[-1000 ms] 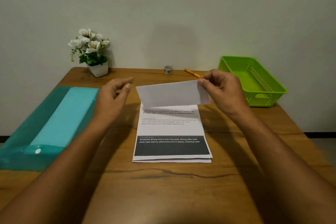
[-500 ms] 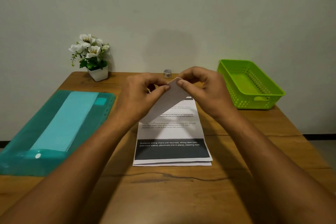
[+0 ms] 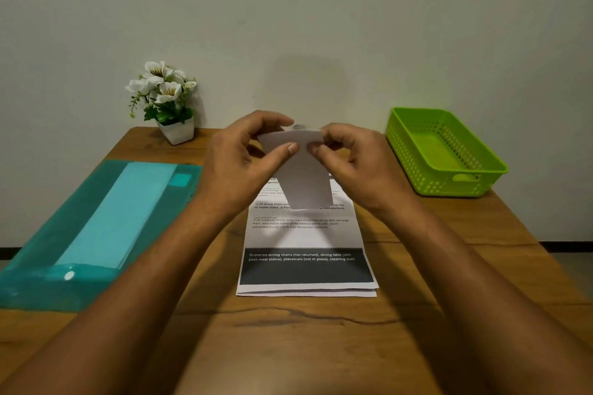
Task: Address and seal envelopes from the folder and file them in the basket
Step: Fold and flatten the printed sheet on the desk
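A white envelope (image 3: 305, 183) hangs on end above the middle of the table, its long side pointing down. My left hand (image 3: 244, 163) pinches its top left part between thumb and fingers. My right hand (image 3: 353, 163) pinches the top right part, thumb close to the left thumb. Under it lies a folded printed sheet (image 3: 305, 250) with a dark band of white text. A teal folder (image 3: 96, 224) lies open at the left with pale envelopes inside. The green basket (image 3: 481, 170) stands empty at the right.
A white pot of white flowers (image 3: 167, 106) stands at the back left by the wall. A small round grey object (image 3: 299, 127) peeks out behind the envelope's top edge. The wooden table's (image 3: 288, 346) front edge runs near me.
The envelope has turned from lying level in my right hand to hanging on end. My left hand came in and took hold; both hands now pinch its top.
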Motion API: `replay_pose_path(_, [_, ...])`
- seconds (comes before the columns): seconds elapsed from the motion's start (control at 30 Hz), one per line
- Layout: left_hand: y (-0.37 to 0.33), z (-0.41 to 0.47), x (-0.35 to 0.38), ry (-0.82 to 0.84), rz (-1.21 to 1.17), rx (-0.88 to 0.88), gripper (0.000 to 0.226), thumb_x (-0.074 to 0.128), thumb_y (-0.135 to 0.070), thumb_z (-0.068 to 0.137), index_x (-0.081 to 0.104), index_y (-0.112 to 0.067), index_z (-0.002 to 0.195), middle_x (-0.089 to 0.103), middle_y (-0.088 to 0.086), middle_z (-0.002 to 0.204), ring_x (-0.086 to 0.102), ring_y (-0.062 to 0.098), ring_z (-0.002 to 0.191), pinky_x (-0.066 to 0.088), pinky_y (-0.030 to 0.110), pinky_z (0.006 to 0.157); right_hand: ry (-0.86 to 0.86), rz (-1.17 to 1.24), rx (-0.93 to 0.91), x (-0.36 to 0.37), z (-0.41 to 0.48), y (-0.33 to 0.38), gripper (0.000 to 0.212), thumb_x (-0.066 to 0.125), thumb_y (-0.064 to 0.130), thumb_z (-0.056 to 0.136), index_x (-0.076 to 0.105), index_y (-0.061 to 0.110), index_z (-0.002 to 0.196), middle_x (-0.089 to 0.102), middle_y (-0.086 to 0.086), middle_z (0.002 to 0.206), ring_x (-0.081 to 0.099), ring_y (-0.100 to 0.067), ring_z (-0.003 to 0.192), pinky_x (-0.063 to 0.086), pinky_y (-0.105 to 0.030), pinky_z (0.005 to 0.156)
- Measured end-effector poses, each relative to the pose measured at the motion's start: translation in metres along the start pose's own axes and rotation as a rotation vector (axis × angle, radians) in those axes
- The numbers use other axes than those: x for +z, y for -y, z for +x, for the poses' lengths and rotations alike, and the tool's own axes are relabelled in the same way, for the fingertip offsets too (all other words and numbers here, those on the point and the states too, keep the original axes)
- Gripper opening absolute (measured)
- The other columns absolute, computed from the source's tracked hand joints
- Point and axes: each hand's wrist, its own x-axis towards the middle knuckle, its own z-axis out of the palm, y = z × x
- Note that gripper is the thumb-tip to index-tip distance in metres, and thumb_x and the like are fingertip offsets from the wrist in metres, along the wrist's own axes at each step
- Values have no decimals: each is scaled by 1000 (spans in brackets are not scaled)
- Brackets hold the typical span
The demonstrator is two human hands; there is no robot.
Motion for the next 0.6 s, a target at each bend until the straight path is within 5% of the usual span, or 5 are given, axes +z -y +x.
replay_pose_path(0.17, [-2, 3, -1, 12, -61, 17, 8, 71, -16, 96, 75, -20, 102, 73, -11, 94, 68, 9, 88, 47, 16, 68, -8, -4, -10, 3, 0, 5, 14, 65, 16, 101, 78, 14, 99, 74, 9, 87, 67, -5, 85, 49, -20, 70])
replay_pose_path(0.27, [-2, 1, -1, 41, -81, 20, 12, 72, -14, 95, 75, -14, 107, 74, -9, 101, 69, 10, 95, 49, 16, 74, 11, -32, -43, 4, -1, 2, 15, 63, 18, 102, 77, 14, 103, 74, 6, 90, 68, -10, 86, 54, -36, 72])
replay_pose_path(0.4, [-6, 4, 0, 57, -61, 79, 13, 74, -21, 94, 78, -14, 105, 75, -7, 100, 70, 13, 97, 52, 21, 81, 57, -150, -132, 7, 1, 2, 21, 60, 26, 101, 77, 15, 109, 73, -2, 92, 67, -18, 83, 53, -46, 71])
replay_pose_path(0.6, [-6, 5, -1, 24, -201, 7, 5, 72, -16, 95, 77, -14, 97, 75, -5, 91, 70, 14, 87, 57, 34, 72, 66, -135, -128, 6, 0, -3, 20, 59, 27, 102, 77, 17, 107, 72, 2, 91, 65, -12, 82, 51, -41, 70])
